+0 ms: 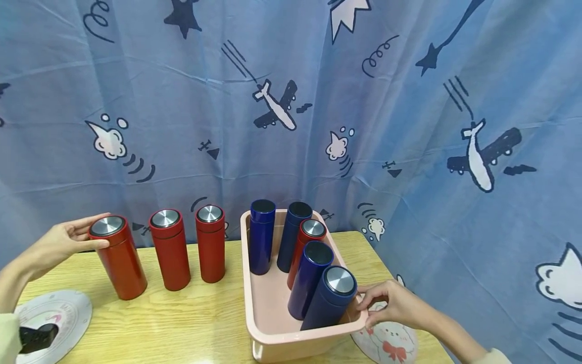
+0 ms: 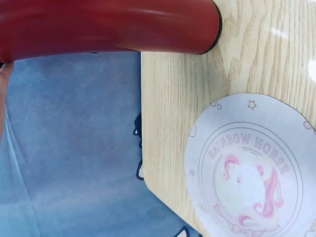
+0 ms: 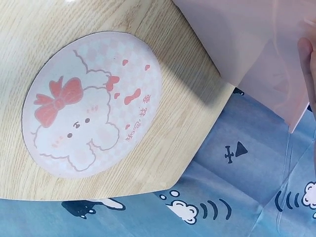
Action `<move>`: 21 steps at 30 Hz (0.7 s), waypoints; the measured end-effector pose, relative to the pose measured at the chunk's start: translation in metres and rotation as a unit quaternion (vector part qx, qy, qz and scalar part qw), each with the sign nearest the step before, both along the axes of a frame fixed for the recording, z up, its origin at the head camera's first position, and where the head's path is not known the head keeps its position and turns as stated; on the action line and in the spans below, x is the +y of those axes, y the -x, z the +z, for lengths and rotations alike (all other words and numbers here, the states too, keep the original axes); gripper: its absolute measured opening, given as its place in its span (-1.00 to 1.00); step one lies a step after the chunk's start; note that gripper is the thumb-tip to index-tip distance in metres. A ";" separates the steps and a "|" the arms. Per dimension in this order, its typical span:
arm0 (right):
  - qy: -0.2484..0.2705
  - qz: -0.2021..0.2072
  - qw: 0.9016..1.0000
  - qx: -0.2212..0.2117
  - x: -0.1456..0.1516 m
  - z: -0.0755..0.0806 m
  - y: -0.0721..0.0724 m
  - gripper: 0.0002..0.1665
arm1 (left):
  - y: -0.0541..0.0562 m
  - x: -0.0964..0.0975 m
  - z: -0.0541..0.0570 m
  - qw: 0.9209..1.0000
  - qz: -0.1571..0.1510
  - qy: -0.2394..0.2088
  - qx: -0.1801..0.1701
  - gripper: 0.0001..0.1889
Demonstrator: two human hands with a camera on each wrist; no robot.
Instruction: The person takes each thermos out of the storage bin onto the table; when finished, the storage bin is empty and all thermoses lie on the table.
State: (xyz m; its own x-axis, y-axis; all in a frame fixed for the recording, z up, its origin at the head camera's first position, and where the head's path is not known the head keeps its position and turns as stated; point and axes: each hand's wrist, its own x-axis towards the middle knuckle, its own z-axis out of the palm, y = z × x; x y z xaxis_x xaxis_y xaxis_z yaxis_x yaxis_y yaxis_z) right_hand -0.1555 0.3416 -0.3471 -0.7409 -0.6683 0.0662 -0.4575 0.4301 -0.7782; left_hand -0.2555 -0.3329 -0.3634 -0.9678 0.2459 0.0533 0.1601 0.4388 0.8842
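My left hand (image 1: 63, 243) grips the upper end of a red thermos (image 1: 124, 270), its thumb near the silver lid and its fingers behind. That bottle leans slightly, its base at the wooden table; the left wrist view shows its red side (image 2: 113, 24). Two more red thermoses (image 1: 170, 260) (image 1: 211, 255) stand to its right. My right hand (image 1: 396, 304) pinches the right rim of a pink bin (image 1: 268, 337). Inside the bin are one red thermos (image 1: 296, 258) and several blue ones, such as a glossy blue thermos (image 1: 261, 242) and a navy thermos (image 1: 325, 306) leaning near that hand.
A round Rainbow Horse mat (image 2: 247, 173) lies at the table's left, with a black object (image 1: 38, 337) over it in the head view. Another round mat (image 3: 94, 103) with a bow lies right of the bin. A blue patterned curtain (image 1: 182, 116) hangs behind the table.
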 end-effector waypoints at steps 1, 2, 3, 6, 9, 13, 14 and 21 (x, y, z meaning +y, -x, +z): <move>0.000 0.000 1.000 0.000 0.000 0.000 0.000 -0.73 | 0.000 0.000 0.000 1.000 0.000 -0.002 0.000 -0.25; 0.001 0.001 1.000 -0.003 -0.001 0.000 0.000 -0.73 | -0.001 -0.001 0.000 1.000 0.000 -0.005 0.000 -0.25; 0.002 0.001 1.000 -0.004 -0.001 0.000 0.000 -0.73 | -0.002 -0.001 0.000 1.000 0.003 -0.007 0.002 -0.25; 0.004 0.001 1.000 -0.010 -0.001 -0.001 0.000 -0.72 | -0.004 -0.003 -0.002 1.000 0.012 -0.018 0.000 -0.27; 0.007 0.000 1.000 -0.015 -0.001 -0.002 0.000 -0.72 | -0.006 -0.009 -0.004 1.000 0.020 -0.021 0.004 -0.29; 0.011 -0.001 1.000 -0.015 0.000 -0.003 0.000 -0.73 | -0.008 -0.018 -0.010 0.999 0.025 -0.021 0.010 -0.33; 0.012 -0.001 1.000 -0.015 0.000 -0.003 -0.001 -0.73 | -0.008 -0.020 -0.012 0.999 0.022 -0.024 0.015 -0.33; 0.007 0.000 1.000 -0.003 0.000 -0.004 -0.001 -0.73 | -0.015 -0.031 -0.019 0.997 0.066 0.041 0.022 -0.29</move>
State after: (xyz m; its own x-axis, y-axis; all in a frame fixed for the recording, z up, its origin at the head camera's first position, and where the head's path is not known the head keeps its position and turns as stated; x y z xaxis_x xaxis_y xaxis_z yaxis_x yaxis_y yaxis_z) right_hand -0.1544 0.3421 -0.3508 -0.7414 -0.6673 0.0709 -0.4532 0.4201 -0.7862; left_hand -0.2400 -0.3637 -0.3828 -0.9893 0.1218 0.0804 0.1333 0.5299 0.8375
